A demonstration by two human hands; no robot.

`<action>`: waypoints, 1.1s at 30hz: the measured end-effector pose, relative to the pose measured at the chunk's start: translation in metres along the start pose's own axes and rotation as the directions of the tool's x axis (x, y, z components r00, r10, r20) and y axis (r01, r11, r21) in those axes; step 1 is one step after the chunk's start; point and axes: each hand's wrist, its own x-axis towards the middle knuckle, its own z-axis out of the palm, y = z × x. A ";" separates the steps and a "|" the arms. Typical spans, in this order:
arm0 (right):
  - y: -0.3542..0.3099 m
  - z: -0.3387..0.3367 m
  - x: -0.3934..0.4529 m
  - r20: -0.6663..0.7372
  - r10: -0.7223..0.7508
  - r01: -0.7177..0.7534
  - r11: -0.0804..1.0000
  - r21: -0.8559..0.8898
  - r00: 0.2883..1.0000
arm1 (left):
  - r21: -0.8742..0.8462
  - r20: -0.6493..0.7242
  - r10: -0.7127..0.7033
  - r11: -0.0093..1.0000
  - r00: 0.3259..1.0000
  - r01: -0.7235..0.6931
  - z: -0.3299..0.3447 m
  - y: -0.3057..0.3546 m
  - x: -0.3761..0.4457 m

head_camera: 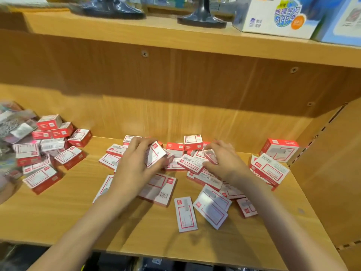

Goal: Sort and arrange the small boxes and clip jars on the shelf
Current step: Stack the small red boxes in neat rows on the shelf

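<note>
Several small red-and-white boxes lie scattered on the wooden shelf (58, 216). My left hand (134, 163) grips one small box (155, 156), tilted up on its edge, above the middle heap. My right hand (222, 161) reaches into the same heap and pinches another small box (211, 156) between thumb and fingers. A flat white box (185, 214) and a larger tilted one (212, 206) lie near the front. A second pile of boxes (52, 147) sits at the left. Blurred clip jars or packets (11, 124) show at the far left edge.
A bigger red box (279, 149) stands upright at the back right, near the shelf's side wall (328, 173). The upper shelf (175, 38) carries dark stands (203, 16) and a white-and-blue carton (277, 16). Bare wood runs along the shelf's front edge.
</note>
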 end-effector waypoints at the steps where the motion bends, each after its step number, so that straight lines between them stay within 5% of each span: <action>1: -0.005 0.001 0.005 -0.042 -0.001 0.002 1.000 0.025 0.999 | 0.002 -0.018 -0.017 1.000 1.000 0.017 -0.004 -0.005 0.001; 4: -0.029 0.007 0.022 -0.059 -0.116 0.122 0.986 0.111 0.992 | 0.021 -0.063 -0.057 0.998 0.996 0.058 -0.017 -0.021 0.007; 9: -0.065 0.027 0.047 0.108 -0.270 0.257 0.960 0.114 0.957 | 0.087 -0.068 -0.055 0.994 0.996 0.061 -0.040 -0.053 0.010; 12: -0.068 0.033 0.059 0.210 -0.233 0.217 0.971 0.096 0.950 | 0.116 -0.050 -0.097 0.988 0.994 0.102 -0.050 -0.069 0.008; 19: -0.047 0.047 0.078 0.114 -0.148 0.163 0.977 -0.140 0.982 | 0.098 -0.013 -0.157 0.983 0.988 0.157 -0.059 -0.085 0.006; 25: -0.072 0.012 0.077 -0.244 -0.050 0.106 0.969 0.222 0.969 | 0.147 -0.078 -0.178 0.971 0.981 0.188 -0.093 -0.111 -0.002; 28: -0.118 0.005 0.084 -0.188 -0.164 0.223 0.909 0.352 0.968 | 0.226 -0.112 -0.186 0.952 0.976 0.208 -0.109 -0.124 -0.011; 33: -0.188 0.049 0.113 0.044 -0.108 0.062 0.813 0.579 0.993 | 0.315 -0.134 -0.194 0.922 0.972 0.228 -0.135 -0.151 -0.031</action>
